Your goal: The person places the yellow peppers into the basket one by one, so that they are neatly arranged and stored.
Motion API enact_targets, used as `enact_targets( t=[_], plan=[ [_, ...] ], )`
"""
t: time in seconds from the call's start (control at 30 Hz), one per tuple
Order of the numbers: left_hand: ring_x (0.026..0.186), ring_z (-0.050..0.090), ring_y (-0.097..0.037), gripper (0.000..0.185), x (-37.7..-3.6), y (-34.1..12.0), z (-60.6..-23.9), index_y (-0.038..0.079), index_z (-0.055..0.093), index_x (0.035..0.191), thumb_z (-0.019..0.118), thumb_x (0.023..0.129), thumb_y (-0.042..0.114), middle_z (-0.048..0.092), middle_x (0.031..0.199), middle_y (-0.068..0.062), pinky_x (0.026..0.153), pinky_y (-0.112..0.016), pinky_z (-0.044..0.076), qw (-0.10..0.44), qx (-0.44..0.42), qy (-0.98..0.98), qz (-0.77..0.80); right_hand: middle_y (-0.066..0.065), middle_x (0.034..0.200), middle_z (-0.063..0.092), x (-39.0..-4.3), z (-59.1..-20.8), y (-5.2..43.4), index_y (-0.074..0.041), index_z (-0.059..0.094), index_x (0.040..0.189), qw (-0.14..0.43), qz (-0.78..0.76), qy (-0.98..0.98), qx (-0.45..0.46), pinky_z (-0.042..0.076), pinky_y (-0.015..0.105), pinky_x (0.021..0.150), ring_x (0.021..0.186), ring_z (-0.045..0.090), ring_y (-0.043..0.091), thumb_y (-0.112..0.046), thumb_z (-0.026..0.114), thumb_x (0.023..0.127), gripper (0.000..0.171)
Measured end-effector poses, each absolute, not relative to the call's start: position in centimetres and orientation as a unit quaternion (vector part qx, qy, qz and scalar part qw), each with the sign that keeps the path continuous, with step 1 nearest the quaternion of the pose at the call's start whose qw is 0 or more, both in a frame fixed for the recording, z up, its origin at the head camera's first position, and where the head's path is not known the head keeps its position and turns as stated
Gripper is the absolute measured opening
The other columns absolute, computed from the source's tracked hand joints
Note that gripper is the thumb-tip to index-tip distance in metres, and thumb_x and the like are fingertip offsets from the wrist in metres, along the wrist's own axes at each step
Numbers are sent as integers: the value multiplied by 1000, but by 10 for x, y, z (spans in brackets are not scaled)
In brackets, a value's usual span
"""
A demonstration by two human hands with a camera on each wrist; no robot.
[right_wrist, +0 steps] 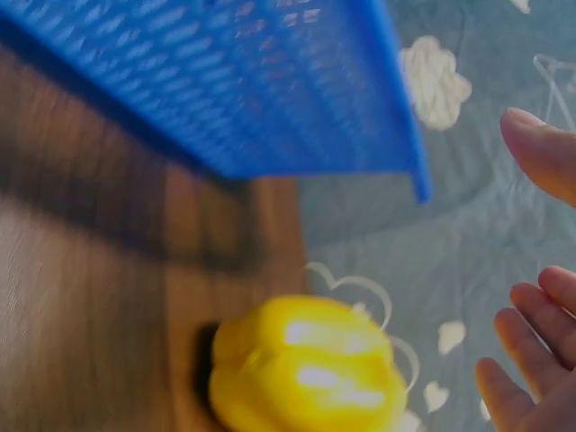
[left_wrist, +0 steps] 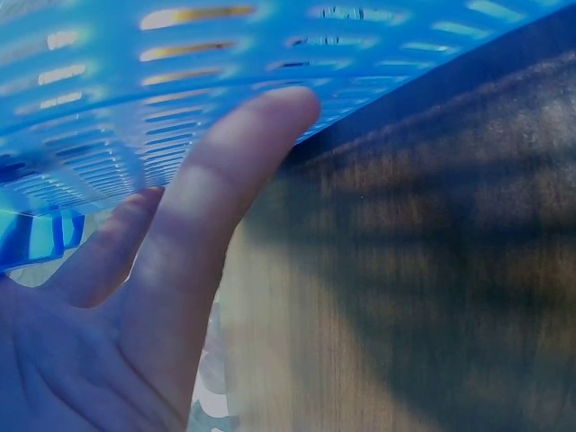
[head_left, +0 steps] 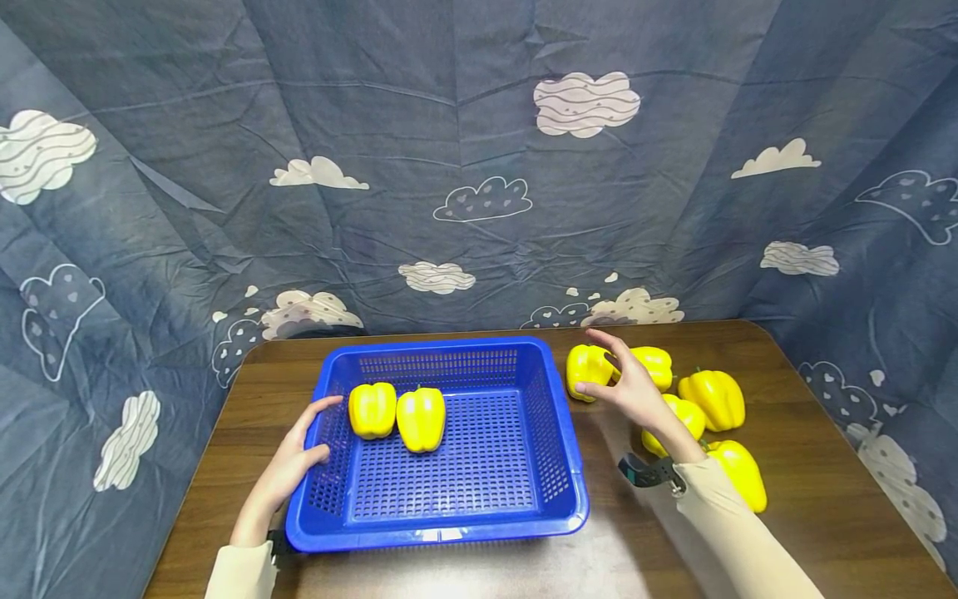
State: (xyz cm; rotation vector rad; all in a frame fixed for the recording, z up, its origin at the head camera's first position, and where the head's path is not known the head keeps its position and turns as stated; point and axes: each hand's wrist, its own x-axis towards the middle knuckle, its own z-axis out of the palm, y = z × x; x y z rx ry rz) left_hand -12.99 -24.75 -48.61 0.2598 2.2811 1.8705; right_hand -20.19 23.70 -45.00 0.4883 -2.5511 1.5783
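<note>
A blue plastic basket [head_left: 449,530] with slotted walls stands on the table. Two yellow bell peppers, one at the left [head_left: 372,410] and one beside it [head_left: 421,420], lie inside it. My left hand [head_left: 288,457] is at the basket's left side; its thumb and forefinger overlap the rim in the head view. In the left wrist view its extended thumb [left_wrist: 243,153] lies against the slotted outer wall. My right hand [head_left: 632,387], fingers spread, hovers over a yellow bell pepper [head_left: 584,372] just right of the basket. The right wrist view shows a gap between those fingers [right_wrist: 531,360] and a pepper [right_wrist: 306,364].
Several more yellow bell peppers [head_left: 714,399] lie on the brown wooden table [head_left: 816,507] to the right, some under my right forearm. A dark blue curtain [head_left: 486,249] with cloud prints hangs behind the table's far edge.
</note>
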Motion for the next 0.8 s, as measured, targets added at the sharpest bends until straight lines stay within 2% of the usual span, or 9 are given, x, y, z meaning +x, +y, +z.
enact_targets(
  t=[0.5, 0.8],
  plan=[
    [110, 43, -42, 72, -130, -248, -486, 8, 31, 144, 43, 77, -14, 32, 141, -27, 82, -38, 45, 86, 87, 771, 625, 26, 147, 29, -215, -477, 258, 0, 28, 146, 3, 461, -882, 98, 17, 60, 105, 134, 24, 45, -12, 78, 77, 86],
    [113, 41, -43, 71, -130, -247, -486, 9, 31, 145, 43, 78, -13, 28, 145, -26, 84, -40, 44, 89, 78, 775, 621, 29, 145, 30, -225, -498, 262, 4, 27, 145, 11, 428, -899, 96, 19, 57, 106, 132, 28, 45, -10, 79, 75, 89]
  ],
)
